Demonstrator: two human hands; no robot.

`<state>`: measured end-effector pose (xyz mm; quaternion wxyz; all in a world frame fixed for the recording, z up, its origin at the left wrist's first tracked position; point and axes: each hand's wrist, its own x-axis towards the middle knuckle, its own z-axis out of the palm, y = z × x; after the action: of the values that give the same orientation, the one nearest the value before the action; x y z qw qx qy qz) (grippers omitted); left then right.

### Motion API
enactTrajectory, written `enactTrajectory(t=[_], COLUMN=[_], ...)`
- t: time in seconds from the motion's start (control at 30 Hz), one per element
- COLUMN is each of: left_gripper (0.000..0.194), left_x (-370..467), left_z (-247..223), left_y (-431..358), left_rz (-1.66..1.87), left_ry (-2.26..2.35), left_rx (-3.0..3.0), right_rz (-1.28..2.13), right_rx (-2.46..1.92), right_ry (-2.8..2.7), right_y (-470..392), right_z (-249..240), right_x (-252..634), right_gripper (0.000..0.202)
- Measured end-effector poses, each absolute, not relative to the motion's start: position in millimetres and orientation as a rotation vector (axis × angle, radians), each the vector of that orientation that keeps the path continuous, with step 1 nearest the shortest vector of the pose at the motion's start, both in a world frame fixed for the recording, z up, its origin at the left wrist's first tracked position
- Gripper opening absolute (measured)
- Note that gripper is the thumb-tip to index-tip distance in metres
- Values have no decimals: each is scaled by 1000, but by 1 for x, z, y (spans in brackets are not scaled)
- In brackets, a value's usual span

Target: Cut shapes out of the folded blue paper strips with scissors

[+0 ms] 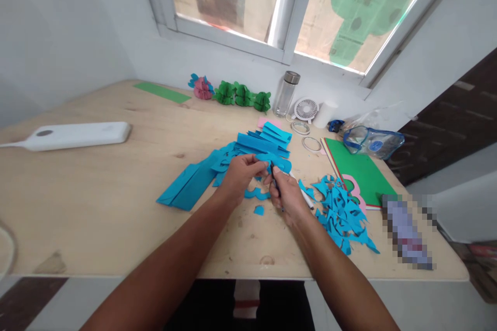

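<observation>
My left hand (241,176) pinches a piece of blue paper (280,164) between thumb and fingers. My right hand (288,194) is closed around a pair of dark scissors (273,169), largely hidden by the fingers, with the dark tip against the paper's near edge. Just beyond and left of the hands lie folded blue paper strips (189,186) and more folded blue pieces (258,144). Below the hands are a wavy blue offcut (257,194) and a small blue scrap (259,210). A white marker (307,198) lies beside my right hand.
To the right sit a heap of blue scraps (341,212), a pink paper cutout (355,191) and green sheets (361,170). Along the wall stand a glass bottle (283,95), a small fan (306,109) and green paper ornaments (241,95). A white power strip (81,135) lies left.
</observation>
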<state>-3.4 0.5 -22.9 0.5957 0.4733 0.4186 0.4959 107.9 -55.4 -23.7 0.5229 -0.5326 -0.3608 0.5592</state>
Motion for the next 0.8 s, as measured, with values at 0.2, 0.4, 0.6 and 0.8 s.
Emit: enactTrajectory(t=[0.2,0.4,0.6,0.8], left_gripper=[22,19,16,15], left_x=[-5,-8,-13,-18], left_z=[-20,-15,-9,-8], left_y=[0,-5,-6,-4], left_rz=[1122,1073,1026,986], left_ry=[973,953,923,899], left_rx=[1115,1107,1120,1153], right_rz=[1280,1295,1354,1358], right_rx=[-1283,-1308,-1346,-1330], right_ry=[-902,-910,-960,-1005], right_y=[-54,-53,-54,-55], right_z=[-24,-24,-21,-19], right_x=[108,110,116,117], right_gripper=[45,44,45,45])
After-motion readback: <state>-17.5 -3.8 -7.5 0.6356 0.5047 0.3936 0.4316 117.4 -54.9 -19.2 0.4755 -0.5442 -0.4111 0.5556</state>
